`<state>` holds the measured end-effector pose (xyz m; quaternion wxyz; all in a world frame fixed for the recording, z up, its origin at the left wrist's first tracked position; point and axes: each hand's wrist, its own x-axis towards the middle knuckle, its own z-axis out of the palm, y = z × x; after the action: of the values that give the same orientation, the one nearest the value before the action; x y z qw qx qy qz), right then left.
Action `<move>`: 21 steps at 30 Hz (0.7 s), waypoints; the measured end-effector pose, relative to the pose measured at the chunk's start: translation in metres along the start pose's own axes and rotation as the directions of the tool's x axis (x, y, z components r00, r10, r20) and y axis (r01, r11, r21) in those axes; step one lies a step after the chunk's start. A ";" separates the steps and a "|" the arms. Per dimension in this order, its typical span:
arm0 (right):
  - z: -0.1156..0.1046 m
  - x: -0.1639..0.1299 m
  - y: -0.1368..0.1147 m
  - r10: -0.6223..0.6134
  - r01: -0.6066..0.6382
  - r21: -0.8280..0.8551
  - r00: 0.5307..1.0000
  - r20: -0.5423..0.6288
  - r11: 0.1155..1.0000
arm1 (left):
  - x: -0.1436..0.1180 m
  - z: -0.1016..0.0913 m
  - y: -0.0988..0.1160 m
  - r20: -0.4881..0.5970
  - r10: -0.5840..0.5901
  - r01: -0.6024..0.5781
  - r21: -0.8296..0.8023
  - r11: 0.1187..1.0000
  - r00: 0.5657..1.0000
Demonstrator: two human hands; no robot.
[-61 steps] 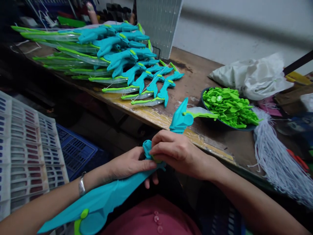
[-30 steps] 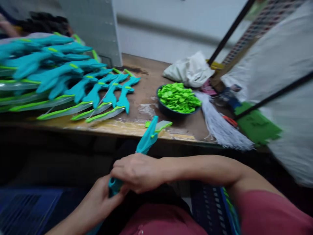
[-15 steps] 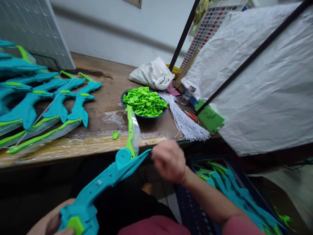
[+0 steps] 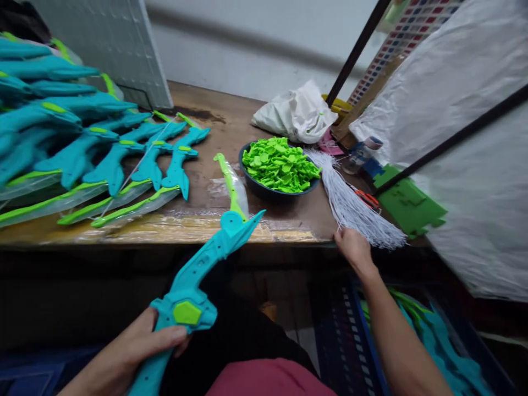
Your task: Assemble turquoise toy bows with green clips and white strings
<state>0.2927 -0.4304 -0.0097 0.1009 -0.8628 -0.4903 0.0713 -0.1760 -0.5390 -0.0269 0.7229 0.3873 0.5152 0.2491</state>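
My left hand (image 4: 152, 344) is wrapped round the grip of a teal toy bow (image 4: 198, 269), which points up and away from me. A bright green cap (image 4: 187, 312) sits in the bow's middle, and a green limb with a clear film (image 4: 236, 190) stands out from its far end. At the table edge, the fingertips of my right hand (image 4: 353, 247) pinch the loose end of a bundle of white strings (image 4: 350, 203). The bundle lies fanned out on the table. Behind the bow's tip is a dark bowl (image 4: 270, 192) heaped with small green plastic pieces (image 4: 282, 164).
Many teal toy bows (image 4: 111, 159) are piled at the left of the table (image 4: 214, 118). A white bag (image 4: 295, 113), orange-handled scissors (image 4: 367, 199) and a green foam piece (image 4: 408, 206) lie at the back and right. Below right, a blue crate (image 4: 371, 341) holds more bows.
My right hand has moved from beside the bow's tip to the string ends at the table edge. My left hand and the bow have shifted up, and the view has turned left.
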 end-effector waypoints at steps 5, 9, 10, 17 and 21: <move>0.005 -0.059 -0.043 -0.305 0.193 0.396 0.921 0.241 0.898 | 0.007 0.017 0.005 0.132 0.015 0.029 -0.322 0.946 0.991; 0.046 -0.161 -0.094 -0.655 0.285 0.676 0.651 0.384 0.680 | 0.021 0.029 -0.005 0.254 0.036 0.090 -0.465 0.881 0.967; 0.058 -0.183 -0.103 -0.770 0.228 0.802 0.506 0.388 0.553 | 0.024 0.030 -0.008 0.261 0.035 0.094 -0.466 0.880 0.965; 0.111 -0.234 -0.121 -0.793 -0.488 0.744 0.156 0.588 0.456 | 0.021 0.016 -0.026 0.183 -0.012 0.054 -0.227 0.972 0.983; 0.131 -0.232 -0.130 -0.657 -0.744 0.536 0.176 0.733 0.399 | 0.007 0.009 -0.028 -0.018 0.051 -0.050 0.031 0.998 0.999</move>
<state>0.0374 -0.5520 -0.0999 0.2090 -0.3828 -0.2540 0.8633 -0.1667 -0.5527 -0.0520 0.7054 0.4090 0.5157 0.2629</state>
